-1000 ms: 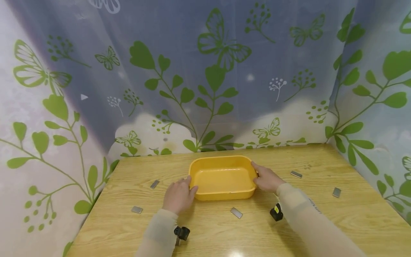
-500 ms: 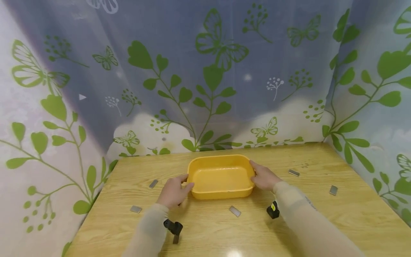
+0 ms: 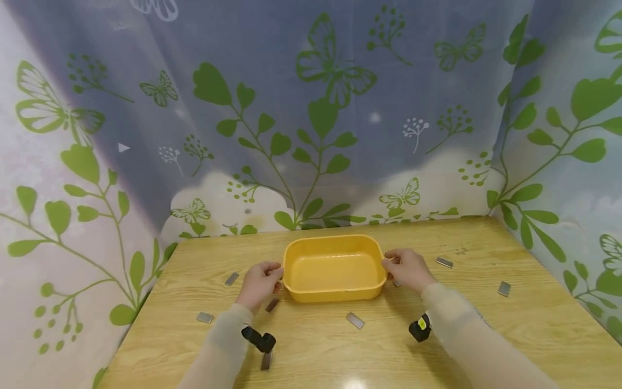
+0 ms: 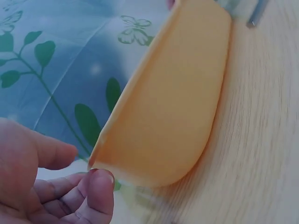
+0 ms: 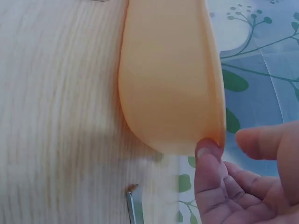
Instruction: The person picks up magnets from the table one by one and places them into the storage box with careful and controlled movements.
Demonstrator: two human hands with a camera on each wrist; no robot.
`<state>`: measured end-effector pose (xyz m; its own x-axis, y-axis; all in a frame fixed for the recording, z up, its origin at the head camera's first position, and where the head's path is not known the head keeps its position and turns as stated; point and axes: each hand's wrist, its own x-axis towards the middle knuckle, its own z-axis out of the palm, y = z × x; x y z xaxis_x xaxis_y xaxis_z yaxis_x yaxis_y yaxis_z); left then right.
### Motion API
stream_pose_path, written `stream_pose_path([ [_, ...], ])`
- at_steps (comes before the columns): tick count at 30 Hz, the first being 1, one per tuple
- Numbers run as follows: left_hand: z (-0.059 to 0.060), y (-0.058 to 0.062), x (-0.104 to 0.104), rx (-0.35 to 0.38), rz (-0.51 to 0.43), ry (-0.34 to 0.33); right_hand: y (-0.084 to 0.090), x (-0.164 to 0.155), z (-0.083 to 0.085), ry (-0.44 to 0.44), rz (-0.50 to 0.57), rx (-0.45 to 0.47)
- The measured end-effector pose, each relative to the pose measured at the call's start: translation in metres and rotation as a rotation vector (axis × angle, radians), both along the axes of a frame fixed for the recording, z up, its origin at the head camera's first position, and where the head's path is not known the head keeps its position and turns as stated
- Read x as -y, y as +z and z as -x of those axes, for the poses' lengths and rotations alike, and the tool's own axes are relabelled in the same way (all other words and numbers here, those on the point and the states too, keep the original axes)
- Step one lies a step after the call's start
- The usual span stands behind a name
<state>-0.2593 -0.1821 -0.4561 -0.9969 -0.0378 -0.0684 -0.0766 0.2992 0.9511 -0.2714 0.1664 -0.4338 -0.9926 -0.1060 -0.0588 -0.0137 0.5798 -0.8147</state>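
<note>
Touching the yellow basin (image 3: 335, 295) at either end, both hands (image 3: 259, 283) (image 3: 411, 268) are loose (thumb and fingers apart)

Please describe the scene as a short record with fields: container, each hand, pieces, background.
Container: yellow tub, on wood-grain table, nothing visible inside
Left hand: at the tub's left end
Right hand: at the tub's right end
Pieces: at least eight grey blocks, scattered outside the tub, one partly behind right hand
Background: curtain with green leaves and butterflies
</note>
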Motion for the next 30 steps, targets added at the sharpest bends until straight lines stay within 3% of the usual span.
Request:
stream_pose_path([
  [4, -0.001, -0.006, -0.001, 0.017, -0.062, -0.004, -0.002, 0.004, -0.002, -0.015, 0.029, -0.007],
  [12, -0.002, -0.013, -0.006, -0.032, -0.135, 0.027, -0.009, 0.004, -0.002, -0.045, 0.021, -0.022],
  [18, -0.004, -0.015, -0.007, 0.002, -0.174, 0.060, -0.009, 0.005, -0.004, -0.048, 0.026, -0.026],
  [30, -0.004, -0.016, -0.005, 0.007, -0.218, 0.041, -0.011, 0.002, -0.002, -0.031, 0.036, -0.022],
])
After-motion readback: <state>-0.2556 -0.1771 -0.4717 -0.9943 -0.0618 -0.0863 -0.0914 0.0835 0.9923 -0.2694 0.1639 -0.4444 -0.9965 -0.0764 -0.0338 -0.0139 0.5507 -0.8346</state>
